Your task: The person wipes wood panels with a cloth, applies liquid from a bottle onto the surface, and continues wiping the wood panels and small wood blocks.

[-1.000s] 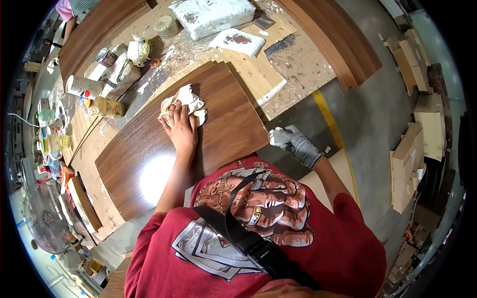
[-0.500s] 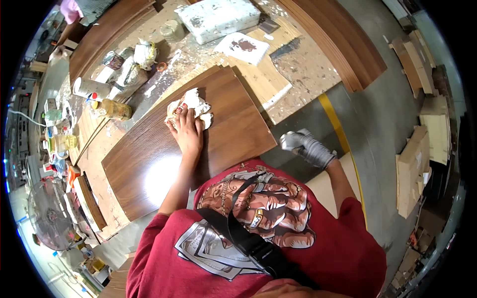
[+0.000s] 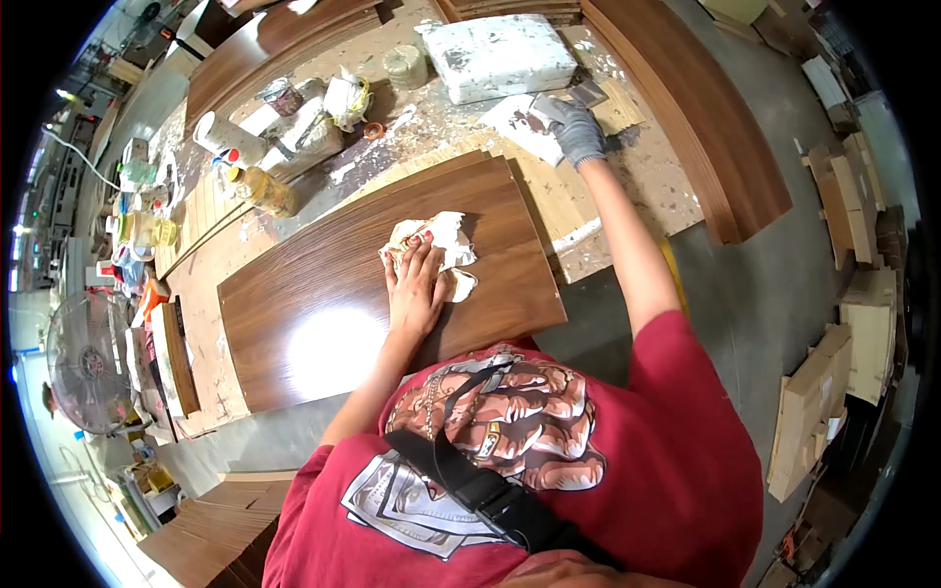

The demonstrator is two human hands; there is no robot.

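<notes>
A dark brown wood-grain board (image 3: pixel 314 269) lies across the bench in front of me. My left hand (image 3: pixel 417 294) is bare and rests on a crumpled cream cloth (image 3: pixel 451 238), its fingers bent over the cloth and pressing it to the board. Beyond the board, my right hand (image 3: pixel 576 134) wears a grey glove and reaches to a white sheet (image 3: pixel 520 122) with a dark brown smear. Its fingers are drawn together over the smear; whatever they pinch is hidden. A small dark block (image 3: pixel 588 93) lies just past that hand.
A paint-spotted white foam block (image 3: pixel 500 59) stands behind the sheet. Bottles, including a yellowish one (image 3: pixel 265 193), and cups crowd the bench's left. Long brown panels (image 3: pixel 706 118) lie along the right edge. A fan (image 3: pixel 90 363) stands at far left; cartons (image 3: pixel 809 412) line the right floor.
My right hand has moved from beside the board's right end forward onto the white sheet. My left hand stays on the cloth. The whole view has shifted a little.
</notes>
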